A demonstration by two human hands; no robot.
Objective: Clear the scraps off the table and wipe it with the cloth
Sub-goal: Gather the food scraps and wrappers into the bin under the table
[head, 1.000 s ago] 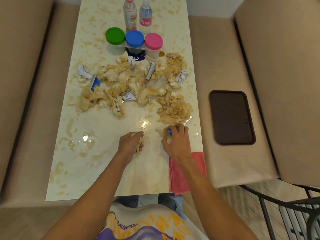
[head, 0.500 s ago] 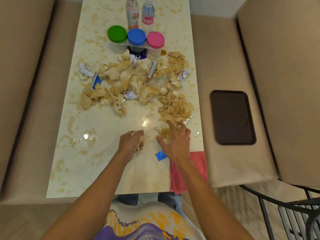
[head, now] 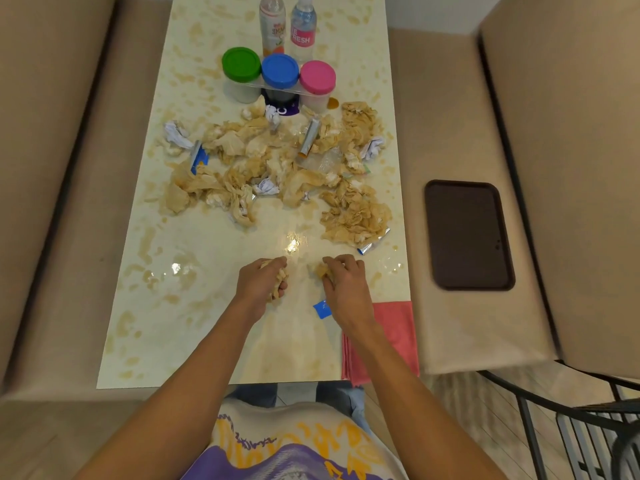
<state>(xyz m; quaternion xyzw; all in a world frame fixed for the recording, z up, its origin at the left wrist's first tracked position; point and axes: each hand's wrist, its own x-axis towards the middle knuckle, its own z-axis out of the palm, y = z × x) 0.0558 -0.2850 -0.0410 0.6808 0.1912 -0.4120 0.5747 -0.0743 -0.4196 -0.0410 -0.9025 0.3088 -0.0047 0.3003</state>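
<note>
So, my left hand (head: 261,284) is clamped on a scrap wad (head: 280,283), my right hand (head: 344,284) pinches another scrap (head: 319,270) on the bench (head: 194,306), cloth (head: 398,327) at the near-right corner, main pile (head: 273,168) sitting between me and the lidded tubs (head: 280,71).

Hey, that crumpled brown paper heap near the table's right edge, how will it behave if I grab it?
Probably light and floppy: the heap is thin crumpled sheets. Likely damp, given the stains and shiny puddles on the table, so it may tear or cling. Loose pieces could drop.
</note>
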